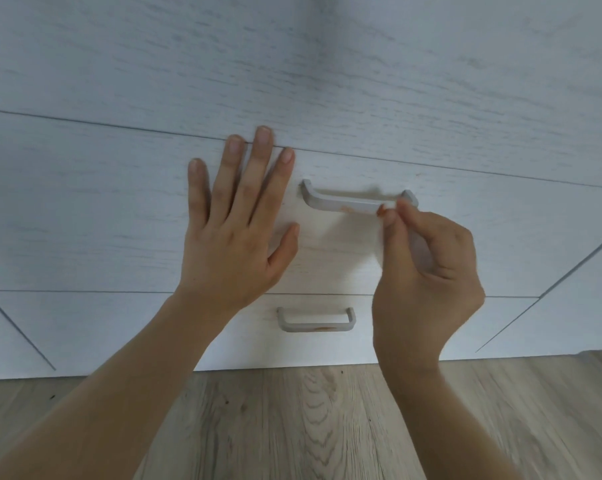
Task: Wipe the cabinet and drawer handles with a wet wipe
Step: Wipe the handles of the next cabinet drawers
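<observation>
Flat left hand point(230, 237) just left of upper grey metal bow handle point(344, 203), right hand point(427, 278) pinching white wet wipe point(420, 250) over its right end, middle span free, lower grey handle point(316, 323) clear

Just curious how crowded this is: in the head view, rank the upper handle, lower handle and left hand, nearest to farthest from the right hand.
1. Upper handle, at the fingertips of the right hand.
2. Lower handle, below, and left hand, to the left: too close to call.

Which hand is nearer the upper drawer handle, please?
Right. The right hand is at the right end of the upper handle; the left hand lies flat on the drawer front, left of it.
</observation>
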The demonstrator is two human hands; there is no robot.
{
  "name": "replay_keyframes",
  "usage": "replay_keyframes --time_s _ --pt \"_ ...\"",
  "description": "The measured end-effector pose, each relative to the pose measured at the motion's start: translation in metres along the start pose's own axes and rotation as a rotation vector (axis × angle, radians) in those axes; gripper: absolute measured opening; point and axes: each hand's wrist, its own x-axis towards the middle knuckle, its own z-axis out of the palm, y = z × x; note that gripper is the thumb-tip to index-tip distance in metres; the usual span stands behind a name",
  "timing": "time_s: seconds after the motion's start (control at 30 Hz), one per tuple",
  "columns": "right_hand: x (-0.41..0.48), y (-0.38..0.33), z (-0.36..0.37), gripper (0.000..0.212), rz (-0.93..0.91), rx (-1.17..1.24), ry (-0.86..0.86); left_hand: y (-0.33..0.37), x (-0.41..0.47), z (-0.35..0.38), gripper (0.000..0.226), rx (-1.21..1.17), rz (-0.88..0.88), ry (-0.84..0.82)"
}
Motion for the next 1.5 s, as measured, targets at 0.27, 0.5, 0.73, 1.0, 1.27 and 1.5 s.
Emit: replay_keyframes --time_s 0.27,0.5,0.73,1.0,1.27,1.5 --pt "-0.005 -0.004 0.009 0.012 -0.024 -0.002 -0.034 0.0 0.0 -0.002 0.065 -0.014 -0.007 -0.02" --pt "-0.003 -0.004 0.005 0.013 -0.001 0.032 -0.033 -0.003 -0.001 -0.003 0.064 -0.017 0.003 -0.022" --pt "-0.009 -0.007 0.013 0.017 -0.081 -0.01 -0.083 -0.007 -0.006 -0.001 0.064 0.0 0.022 -0.006" --pt "-0.013 -0.007 0.014 0.016 -0.127 -0.018 -0.106 -0.009 -0.008 -0.001 0.063 -0.002 0.01 -0.011" --pt "-0.014 -0.009 0.017 0.021 -0.096 0.024 -0.091 -0.008 -0.008 0.001 0.063 -0.013 0.004 0.017" --pt "-0.019 -0.011 0.023 0.02 -0.159 0.01 -0.095 -0.01 -0.008 0.001 0.064 -0.026 0.012 0.001"
